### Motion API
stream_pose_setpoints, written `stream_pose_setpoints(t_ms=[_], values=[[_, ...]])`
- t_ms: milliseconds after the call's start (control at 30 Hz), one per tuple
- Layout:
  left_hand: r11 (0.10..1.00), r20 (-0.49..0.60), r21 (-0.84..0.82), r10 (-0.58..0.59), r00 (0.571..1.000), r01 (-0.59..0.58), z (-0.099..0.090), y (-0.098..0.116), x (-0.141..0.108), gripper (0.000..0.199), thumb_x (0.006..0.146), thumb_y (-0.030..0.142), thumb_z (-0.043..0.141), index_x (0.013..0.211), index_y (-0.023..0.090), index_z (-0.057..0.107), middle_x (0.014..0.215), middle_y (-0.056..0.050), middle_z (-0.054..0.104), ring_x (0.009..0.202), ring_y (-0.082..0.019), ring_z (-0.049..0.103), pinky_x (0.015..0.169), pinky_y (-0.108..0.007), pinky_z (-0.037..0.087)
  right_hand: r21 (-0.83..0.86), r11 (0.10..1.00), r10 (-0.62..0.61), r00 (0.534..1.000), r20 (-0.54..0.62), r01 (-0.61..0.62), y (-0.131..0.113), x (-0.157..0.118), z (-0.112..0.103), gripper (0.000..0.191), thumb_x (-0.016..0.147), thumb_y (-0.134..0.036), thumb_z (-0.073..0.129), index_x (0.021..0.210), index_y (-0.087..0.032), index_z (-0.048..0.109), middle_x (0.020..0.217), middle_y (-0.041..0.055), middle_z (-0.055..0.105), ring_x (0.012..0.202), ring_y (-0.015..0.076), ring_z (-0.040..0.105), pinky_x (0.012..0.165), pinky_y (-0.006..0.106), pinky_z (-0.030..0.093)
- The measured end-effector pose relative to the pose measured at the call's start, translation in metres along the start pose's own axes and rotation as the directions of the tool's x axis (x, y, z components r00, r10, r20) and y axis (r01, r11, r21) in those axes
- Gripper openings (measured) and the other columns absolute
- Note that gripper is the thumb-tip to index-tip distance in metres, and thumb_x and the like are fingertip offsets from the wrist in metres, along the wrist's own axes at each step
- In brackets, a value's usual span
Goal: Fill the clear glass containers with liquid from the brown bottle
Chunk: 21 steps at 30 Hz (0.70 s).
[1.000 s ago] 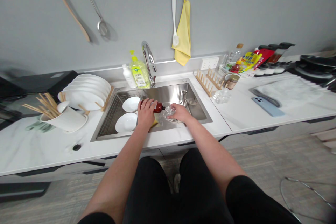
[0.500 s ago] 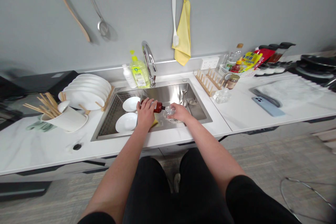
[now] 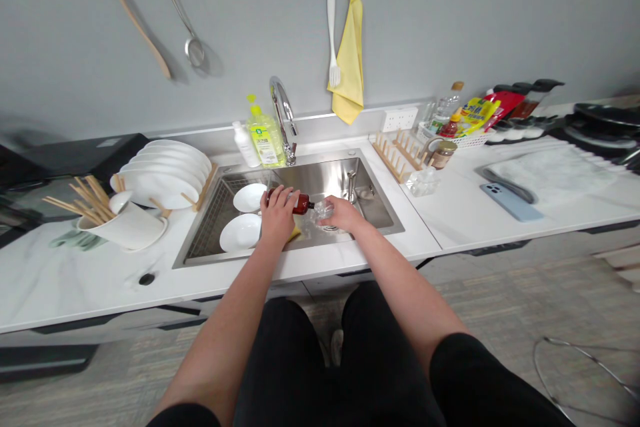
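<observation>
Over the sink [image 3: 395, 219], my left hand [image 3: 279, 213] is closed around a dark red-brown bottle [image 3: 302, 204] lying nearly level, its black neck pointing right. My right hand [image 3: 345, 215] grips a small clear glass [image 3: 324, 209], whose mouth is up against the bottle's neck. Whether liquid is flowing is too small to tell. Left of the bottle, two white bowls [image 3: 241, 233] sit in the sink by a wire rack [image 3: 204, 230]. Part of a yellow cloth or sponge [image 3: 295, 233] shows beneath my left hand.
Behind the sink stand a faucet [image 3: 283, 113], a yellow-green dish soap bottle [image 3: 267, 140] and a white bottle [image 3: 246, 145]. White plates [image 3: 163, 177] and a chopstick holder [image 3: 127, 225] are at left. To the right are a wooden rack [image 3: 397, 159], clear glasses [image 3: 424, 181] and a blue phone [image 3: 511, 202].
</observation>
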<state>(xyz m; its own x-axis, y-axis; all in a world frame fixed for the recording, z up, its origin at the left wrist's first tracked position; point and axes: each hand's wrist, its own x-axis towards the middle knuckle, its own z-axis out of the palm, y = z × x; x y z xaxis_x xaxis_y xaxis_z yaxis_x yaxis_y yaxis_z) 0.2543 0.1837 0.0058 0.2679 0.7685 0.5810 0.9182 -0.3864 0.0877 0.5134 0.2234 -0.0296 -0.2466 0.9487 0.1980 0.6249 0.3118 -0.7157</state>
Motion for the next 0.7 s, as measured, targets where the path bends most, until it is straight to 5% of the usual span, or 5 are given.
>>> stream_pose_setpoints(t_ms=[700], values=[[1.000, -0.043, 0.000, 0.027, 0.999, -0.027, 0.0042, -0.0032, -0.0004, 0.064, 0.099, 0.009, 0.054, 0.157, 0.030, 0.070, 0.163, -0.011, 0.070, 0.163, -0.035, 0.052, 0.142, -0.061, 0.023, -0.005, 1.000, -0.021, 1.000, -0.002, 0.021, -0.0011, -0.0003, -0.0011, 0.061, 0.065, -0.038, 0.108, 0.116, -0.023, 0.078, 0.111, 0.0034, 0.083, 0.098, 0.0253, 0.077, 0.089, 0.034, 0.057]])
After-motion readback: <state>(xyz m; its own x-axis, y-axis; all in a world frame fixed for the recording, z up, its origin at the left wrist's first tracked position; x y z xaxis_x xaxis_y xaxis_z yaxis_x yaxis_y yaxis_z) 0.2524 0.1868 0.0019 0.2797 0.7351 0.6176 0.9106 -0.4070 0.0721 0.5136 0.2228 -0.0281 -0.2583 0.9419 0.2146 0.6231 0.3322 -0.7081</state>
